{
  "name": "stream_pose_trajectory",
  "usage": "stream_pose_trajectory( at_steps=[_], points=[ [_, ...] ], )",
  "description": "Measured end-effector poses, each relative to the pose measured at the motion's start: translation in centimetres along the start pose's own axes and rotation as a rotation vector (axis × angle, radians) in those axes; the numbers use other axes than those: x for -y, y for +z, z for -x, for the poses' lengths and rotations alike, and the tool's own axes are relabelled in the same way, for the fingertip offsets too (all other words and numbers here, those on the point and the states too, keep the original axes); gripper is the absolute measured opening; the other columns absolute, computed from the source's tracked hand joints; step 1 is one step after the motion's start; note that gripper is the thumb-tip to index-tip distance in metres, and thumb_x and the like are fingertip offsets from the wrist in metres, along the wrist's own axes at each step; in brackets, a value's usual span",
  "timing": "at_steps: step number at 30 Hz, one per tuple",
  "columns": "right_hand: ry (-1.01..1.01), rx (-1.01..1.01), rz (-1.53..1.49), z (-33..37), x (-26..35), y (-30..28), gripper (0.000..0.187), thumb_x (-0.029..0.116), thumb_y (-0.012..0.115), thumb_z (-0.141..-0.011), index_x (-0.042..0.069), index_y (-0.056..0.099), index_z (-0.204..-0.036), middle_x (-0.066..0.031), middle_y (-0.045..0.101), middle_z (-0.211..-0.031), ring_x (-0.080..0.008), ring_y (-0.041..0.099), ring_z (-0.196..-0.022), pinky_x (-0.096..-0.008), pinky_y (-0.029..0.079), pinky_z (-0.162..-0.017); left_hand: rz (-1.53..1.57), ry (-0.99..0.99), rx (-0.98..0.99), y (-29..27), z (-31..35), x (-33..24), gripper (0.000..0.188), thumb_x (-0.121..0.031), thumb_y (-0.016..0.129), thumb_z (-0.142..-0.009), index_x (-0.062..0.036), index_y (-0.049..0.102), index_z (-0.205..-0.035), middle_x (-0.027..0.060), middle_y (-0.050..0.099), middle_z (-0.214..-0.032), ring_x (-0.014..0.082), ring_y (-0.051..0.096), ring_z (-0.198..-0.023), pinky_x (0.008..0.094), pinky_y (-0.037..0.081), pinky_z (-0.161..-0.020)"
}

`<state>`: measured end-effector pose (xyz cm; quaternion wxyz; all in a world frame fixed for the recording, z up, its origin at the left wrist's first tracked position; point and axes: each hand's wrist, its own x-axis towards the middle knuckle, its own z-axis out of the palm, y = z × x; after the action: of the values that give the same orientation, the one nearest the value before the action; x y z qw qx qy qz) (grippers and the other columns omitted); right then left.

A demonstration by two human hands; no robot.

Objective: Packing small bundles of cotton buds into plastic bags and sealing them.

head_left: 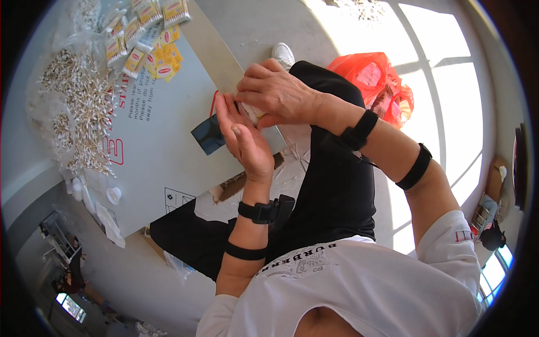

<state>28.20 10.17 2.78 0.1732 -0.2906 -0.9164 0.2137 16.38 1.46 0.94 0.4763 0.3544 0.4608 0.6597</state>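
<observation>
Over the table's near right edge, my left hand (250, 146) is turned palm up, its fingers stretched out and its thumb raised. My right hand (281, 92) reaches across it with curled fingers, closed on a small whitish pack (247, 112) that looks like a pack of cotton swabs. The pack lies against the left palm and fingers, mostly hidden by the right hand. Beneath the left hand, a dark flat square (208, 135) rests on the grey printed tabletop (163, 151).
A heap of loose cotton swabs (78, 106) in clear plastic covers the table's left side. Filled swab packs (135, 31) and yellow printed wrappers (167, 59) lie at the far side. A small white lid (114, 195) sits near the left corner. A red plastic bag (373, 84) stands on the floor.
</observation>
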Motion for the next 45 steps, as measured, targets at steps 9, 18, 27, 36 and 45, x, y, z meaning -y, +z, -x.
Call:
stream_pose_trajectory(
  at_steps=[9, 18, 27, 36, 45],
  points=[
    [0.093, -0.121, 0.070, 1.2, 0.4, -0.3, 0.059, 0.032, 0.088, -0.053, 0.012, 0.069, -0.105, 0.0002, 0.059, -0.110, -0.0206, 0.048, -0.111, -0.0376, 0.032, -0.095, 0.020, -0.013, -0.020, -0.5, -1.1, -0.5, 0.075, -0.050, 0.040, -0.100, 0.0018, 0.016, -0.150, 0.0206, 0.020, -0.155, 0.0299, 0.019, -0.145, 0.0453, 0.015, -0.118],
    [0.072, -0.109, 0.026, 1.2, -0.1, 0.1, 0.058, 0.033, 0.087, -0.054, 0.013, 0.070, -0.106, 0.0018, 0.059, -0.111, -0.0205, 0.048, -0.112, -0.0376, 0.032, -0.095, 0.038, -0.066, -0.090, 0.1, -1.4, -0.7, 0.070, -0.046, 0.037, -0.103, 0.0028, 0.018, -0.149, 0.0288, 0.024, -0.149, 0.0297, 0.024, -0.143, 0.0456, 0.023, -0.116],
    [0.073, -0.114, 0.070, 1.5, -0.1, 0.2, 0.061, 0.037, 0.087, -0.056, 0.013, 0.069, -0.110, 0.0023, 0.060, -0.112, -0.0191, 0.049, -0.111, -0.0379, 0.031, -0.094, 0.003, -0.054, -0.051, -0.5, 1.3, -1.1, 0.074, -0.049, 0.041, -0.100, 0.0038, 0.021, -0.148, 0.0196, 0.022, -0.153, 0.0288, 0.022, -0.144, 0.0454, 0.022, -0.116],
    [0.066, -0.084, 0.039, 1.2, -0.2, 0.6, 0.057, 0.028, 0.083, -0.060, 0.015, 0.068, -0.113, 0.0013, 0.058, -0.116, -0.0206, 0.050, -0.110, -0.0410, 0.035, -0.093, 0.042, -0.088, -0.004, 0.5, 1.6, -0.9, 0.070, -0.044, 0.039, -0.102, 0.0059, 0.020, -0.147, 0.0231, 0.023, -0.152, 0.0296, 0.020, -0.144, 0.0442, 0.020, -0.117],
    [0.090, -0.123, 0.035, 1.5, 0.1, 1.0, 0.062, 0.036, 0.085, -0.057, 0.016, 0.068, -0.113, 0.0025, 0.059, -0.117, -0.0193, 0.050, -0.109, -0.0406, 0.033, -0.094, 0.057, -0.066, 0.044, -0.1, 0.2, -0.9, 0.075, -0.046, 0.042, -0.101, 0.0027, 0.012, -0.151, 0.0216, 0.016, -0.156, 0.0308, 0.013, -0.147, 0.0453, 0.013, -0.119]
  ],
)
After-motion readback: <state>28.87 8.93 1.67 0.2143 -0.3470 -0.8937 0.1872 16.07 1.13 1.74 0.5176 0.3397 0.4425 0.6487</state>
